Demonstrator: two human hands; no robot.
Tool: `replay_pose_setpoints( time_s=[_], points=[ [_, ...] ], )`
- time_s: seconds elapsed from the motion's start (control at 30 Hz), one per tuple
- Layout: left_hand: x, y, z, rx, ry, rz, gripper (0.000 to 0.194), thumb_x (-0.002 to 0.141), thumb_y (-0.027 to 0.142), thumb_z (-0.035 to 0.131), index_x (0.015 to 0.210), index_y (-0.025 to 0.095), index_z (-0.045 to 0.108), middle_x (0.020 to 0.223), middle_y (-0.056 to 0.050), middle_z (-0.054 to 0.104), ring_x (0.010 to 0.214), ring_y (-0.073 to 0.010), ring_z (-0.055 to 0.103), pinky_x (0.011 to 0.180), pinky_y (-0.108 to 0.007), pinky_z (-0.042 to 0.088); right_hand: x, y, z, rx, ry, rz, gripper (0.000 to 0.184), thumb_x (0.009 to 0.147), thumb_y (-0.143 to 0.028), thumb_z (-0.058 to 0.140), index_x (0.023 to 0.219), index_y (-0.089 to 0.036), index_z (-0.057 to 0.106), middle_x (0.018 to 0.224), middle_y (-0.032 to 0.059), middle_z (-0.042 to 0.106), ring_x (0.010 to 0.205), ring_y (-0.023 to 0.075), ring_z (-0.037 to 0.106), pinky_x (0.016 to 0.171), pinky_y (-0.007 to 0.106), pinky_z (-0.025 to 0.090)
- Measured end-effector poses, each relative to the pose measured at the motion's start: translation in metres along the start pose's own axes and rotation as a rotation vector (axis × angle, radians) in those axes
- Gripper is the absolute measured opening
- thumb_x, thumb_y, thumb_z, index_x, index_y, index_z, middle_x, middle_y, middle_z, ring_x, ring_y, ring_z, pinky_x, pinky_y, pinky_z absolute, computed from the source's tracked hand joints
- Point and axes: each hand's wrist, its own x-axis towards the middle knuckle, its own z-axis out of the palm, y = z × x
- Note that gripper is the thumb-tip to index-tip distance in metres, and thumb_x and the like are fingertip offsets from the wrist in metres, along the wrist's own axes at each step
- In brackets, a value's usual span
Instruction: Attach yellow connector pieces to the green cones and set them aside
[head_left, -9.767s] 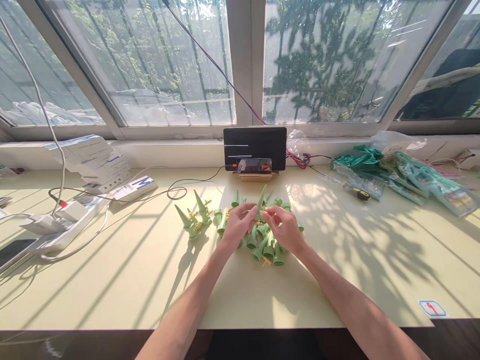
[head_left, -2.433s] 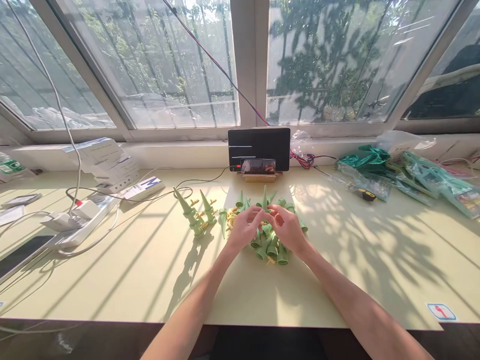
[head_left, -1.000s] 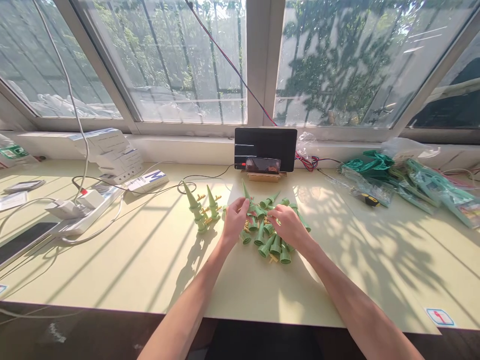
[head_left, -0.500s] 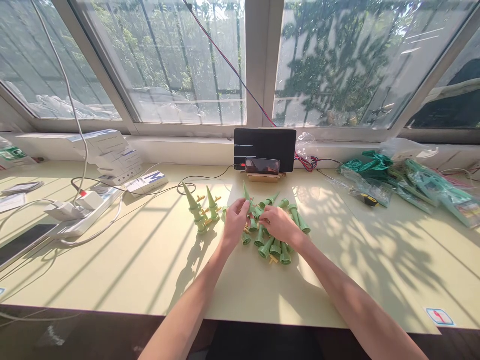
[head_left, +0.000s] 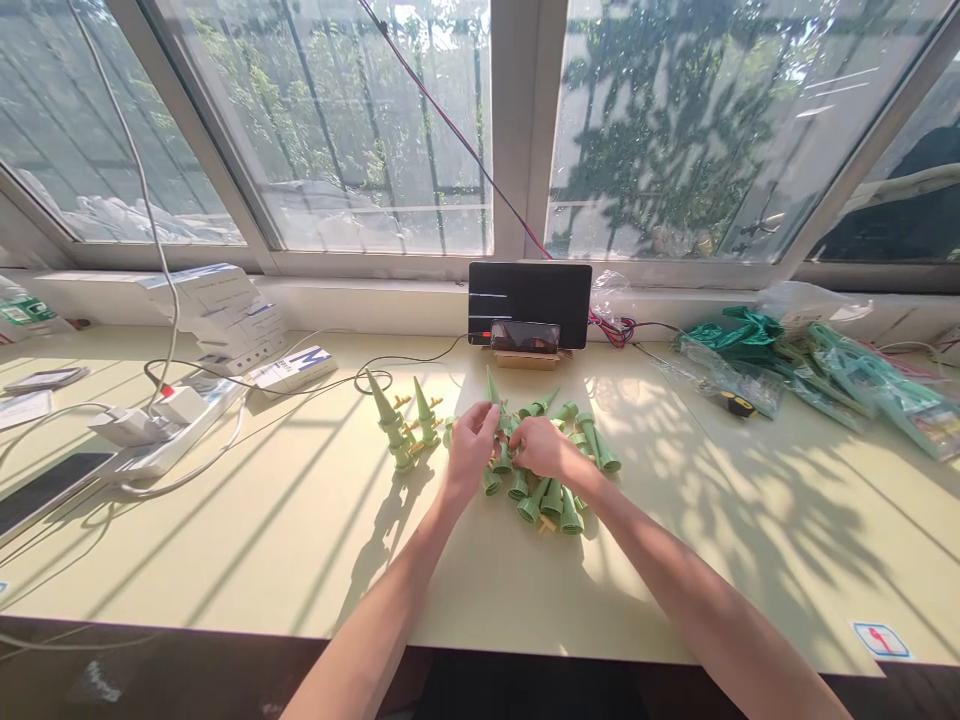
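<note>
My left hand (head_left: 472, 437) is closed around a green plastic watering spike (head_left: 492, 386), whose tip points up past the fingers. Close beside it, my right hand (head_left: 538, 445) is pinched at the lower part of the same piece; the fingertips are partly hidden, so what exactly they grip I cannot make out. Around and below the hands lies a pile of green cone-shaped spikes (head_left: 570, 512), several with open round ends. Small yellow valves (head_left: 548, 523) show among them. Left of the hands, two spikes with yellow valves (head_left: 388, 420) stand upright on the table.
A black tablet (head_left: 529, 295) and a phone (head_left: 524, 337) lean at the back. White boxes (head_left: 296, 368), a power strip (head_left: 176, 430) and cables lie left. Plastic bags with green items (head_left: 877, 375) and a yellow-black tool (head_left: 738, 404) lie right.
My right hand has shifted slightly left, closer to my left hand. My left hand stays nearly in place with the spike.
</note>
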Motion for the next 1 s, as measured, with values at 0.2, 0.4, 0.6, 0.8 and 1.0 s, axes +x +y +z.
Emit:
replay_pose_setpoints(
  time_s=[0.2, 0.4, 0.6, 0.8, 1.0],
  points=[
    [0.000, -0.002, -0.001, -0.004, 0.000, 0.003, 0.032, 0.082, 0.044, 0.062, 0.096, 0.015, 0.066, 0.086, -0.006, 0.067, 0.056, -0.0116, 0.055, 0.040, -0.022, 0.042, 0.005, -0.015, -0.007, -0.096, -0.070, 0.018, 0.018, 0.062, 0.000, 0.069, 0.058, -0.018, 0.065, 0.057, 0.0026, 0.057, 0.049, 0.0127, 0.052, 0.043, 0.023, 0.029],
    [-0.001, 0.000, -0.001, 0.001, 0.013, 0.015, 0.032, 0.082, 0.044, 0.062, 0.094, 0.015, 0.067, 0.085, -0.006, 0.068, 0.055, -0.0111, 0.053, 0.040, -0.022, 0.042, 0.002, -0.020, -0.011, -0.173, -0.140, -0.049, 0.017, 0.069, -0.001, 0.062, 0.065, -0.017, 0.066, 0.068, 0.0063, 0.063, 0.067, 0.0187, 0.061, 0.054, 0.024, 0.036],
    [0.000, -0.002, -0.003, 0.009, 0.022, 0.027, 0.033, 0.083, 0.046, 0.061, 0.095, 0.016, 0.068, 0.078, -0.004, 0.065, 0.052, -0.0104, 0.051, 0.039, -0.021, 0.040, -0.001, -0.014, -0.008, -0.193, -0.124, -0.092, 0.016, 0.080, -0.014, 0.063, 0.063, -0.016, 0.062, 0.072, 0.0070, 0.063, 0.076, 0.0199, 0.062, 0.061, 0.025, 0.039],
    [0.001, -0.001, -0.003, 0.009, 0.031, 0.035, 0.032, 0.083, 0.045, 0.062, 0.093, 0.016, 0.067, 0.074, -0.004, 0.062, 0.050, -0.0102, 0.051, 0.039, -0.022, 0.038, -0.019, -0.002, -0.014, -0.089, 0.046, -0.142, 0.018, 0.089, -0.024, 0.059, 0.073, -0.017, 0.063, 0.080, 0.0039, 0.059, 0.076, 0.0161, 0.058, 0.065, 0.025, 0.040],
    [-0.001, -0.001, -0.001, -0.027, 0.060, -0.007, 0.036, 0.080, 0.045, 0.065, 0.100, 0.015, 0.062, 0.078, -0.003, 0.060, 0.051, -0.0103, 0.052, 0.037, -0.022, 0.038, -0.033, 0.023, -0.010, 0.150, 0.246, -0.132, 0.011, 0.089, -0.029, 0.062, 0.086, -0.020, 0.067, 0.086, 0.0008, 0.055, 0.070, 0.0133, 0.055, 0.068, 0.027, 0.044]
  ],
)
